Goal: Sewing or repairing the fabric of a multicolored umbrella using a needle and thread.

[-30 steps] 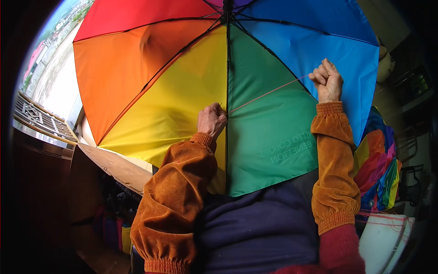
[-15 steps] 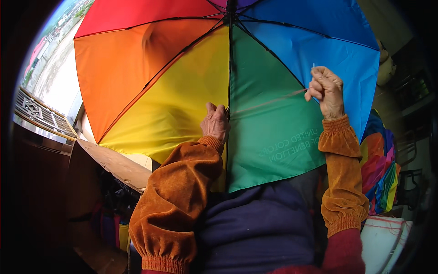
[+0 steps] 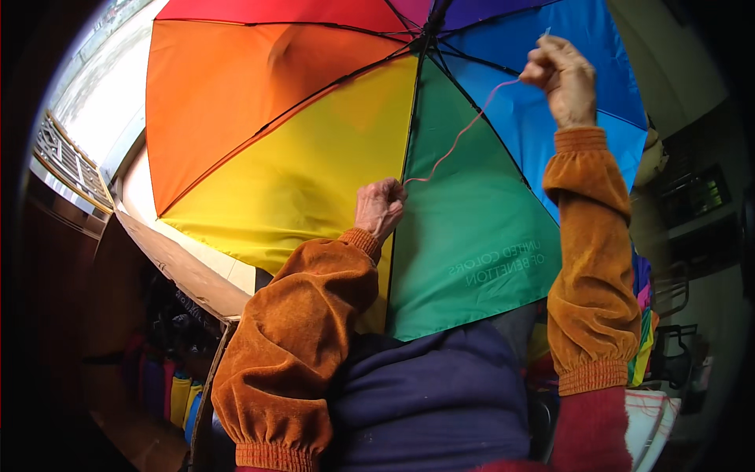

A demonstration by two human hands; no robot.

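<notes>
The opened umbrella point(image 3: 370, 149) shows the person its ribbed inside. The left hand point(image 3: 381, 206), curled tight, grips it beside a rib point(image 3: 406, 157), probably to steady it; the raised right hand point(image 3: 562, 79) pinches what looks like a needle point(image 3: 546, 32), seemingly to hold slack pink thread point(image 3: 470, 124) clear.

Wears a pair of rust-brown oversleeves point(image 3: 594, 259), velvety in surface, loose and deeply creased between gathered ends. Closes at lower and upper ends with ribbed cuffs point(image 3: 580, 139) in matching orange-brown. Shows dark red sleeve point(image 3: 590, 429), softly fuzzy at edge, beyond right oversleeve. Wears also dark navy garment point(image 3: 432, 401) across front, plain, with soft horizontal folds
</notes>
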